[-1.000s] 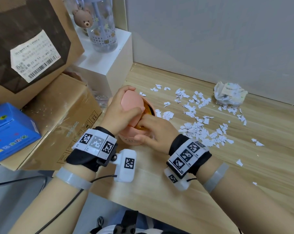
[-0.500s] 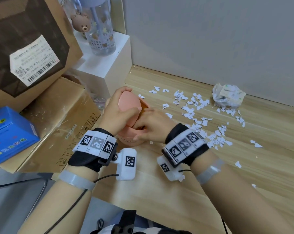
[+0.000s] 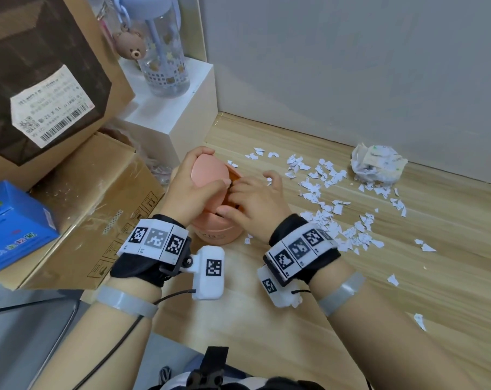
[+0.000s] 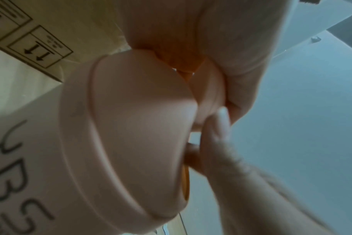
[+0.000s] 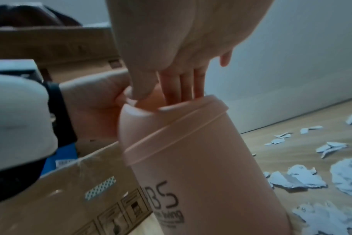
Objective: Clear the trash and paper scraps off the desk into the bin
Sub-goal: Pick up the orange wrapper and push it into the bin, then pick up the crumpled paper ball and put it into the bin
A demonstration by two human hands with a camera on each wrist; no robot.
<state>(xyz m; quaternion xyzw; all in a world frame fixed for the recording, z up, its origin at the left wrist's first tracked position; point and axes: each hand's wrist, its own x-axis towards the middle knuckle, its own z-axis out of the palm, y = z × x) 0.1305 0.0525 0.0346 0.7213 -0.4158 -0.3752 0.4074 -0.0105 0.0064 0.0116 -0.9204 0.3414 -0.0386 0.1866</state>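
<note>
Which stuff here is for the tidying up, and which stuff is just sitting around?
For the job:
- pink bin, its lid tipped open by the left hand
- right hand, fingers in the bin's opening
- paper scraps
- crumpled paper ball

Just lying about:
- cardboard box
- blue box
- water bottle
- brown paper bag

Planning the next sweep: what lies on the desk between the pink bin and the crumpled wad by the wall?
Scattered white paper scraps lie across that stretch, from the bin to the wad, seen in the head view.
</note>
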